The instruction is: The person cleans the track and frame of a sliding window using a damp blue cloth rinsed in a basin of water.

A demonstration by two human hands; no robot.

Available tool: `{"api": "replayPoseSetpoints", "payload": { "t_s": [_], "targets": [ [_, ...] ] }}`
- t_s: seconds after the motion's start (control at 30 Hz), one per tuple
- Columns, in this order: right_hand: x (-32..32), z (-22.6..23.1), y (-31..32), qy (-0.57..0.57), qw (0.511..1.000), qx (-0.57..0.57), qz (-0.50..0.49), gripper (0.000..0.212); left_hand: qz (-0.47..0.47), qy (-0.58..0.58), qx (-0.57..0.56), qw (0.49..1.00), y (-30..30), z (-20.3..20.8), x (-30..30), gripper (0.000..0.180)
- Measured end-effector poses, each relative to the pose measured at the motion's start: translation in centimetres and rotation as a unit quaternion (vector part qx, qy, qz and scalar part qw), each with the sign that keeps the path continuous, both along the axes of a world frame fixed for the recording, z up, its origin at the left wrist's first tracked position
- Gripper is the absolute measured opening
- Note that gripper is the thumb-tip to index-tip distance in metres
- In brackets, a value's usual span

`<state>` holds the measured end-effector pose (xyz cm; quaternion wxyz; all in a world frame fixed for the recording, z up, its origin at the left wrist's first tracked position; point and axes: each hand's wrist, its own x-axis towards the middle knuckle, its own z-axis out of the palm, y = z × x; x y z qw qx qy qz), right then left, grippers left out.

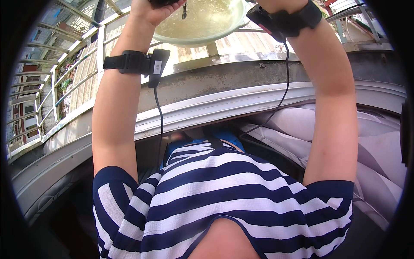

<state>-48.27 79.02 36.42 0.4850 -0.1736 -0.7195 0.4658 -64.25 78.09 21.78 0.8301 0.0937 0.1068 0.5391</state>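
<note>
A pale green basin (194,42) of cloudy, yellowish water is at the top of the head view, between my hands. My left hand (161,12) is at its left rim, fingers curled around a dark thing (164,2) that the upper edge cuts off; its kind does not show. A small dark strip (184,11) hangs over the water beside those fingers. Above the basin's right side, only the wrist end of my right hand (274,4) shows; its fingers lie outside the picture. Both arms reach forward over a sill.
A metal window track (215,103) and a weathered ledge (224,75) run below my forearms. White railings (54,82) stand at the left. Black straps (133,62) with cables circle both wrists. A quilted grey cushion or bedding (371,142) lies at the right.
</note>
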Motion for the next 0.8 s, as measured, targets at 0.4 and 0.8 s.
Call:
{"api": "replayPoseSetpoints", "payload": {
  "t_s": [0.4, 0.8],
  "targets": [
    [2.5, -11.7, -1.5, -0.109, 0.813, -0.57, -0.058, 0.068, 0.178, 0.21, -0.043, 0.96, -3.7, 3.4, 3.5, 0.035],
    [1.7, -17.3, 6.9, -0.735, 0.644, 0.073, -0.201, 0.037, 0.101, 0.539, -0.09, 0.832, -6.4, -1.1, 2.4, 0.07]
  ]
}}
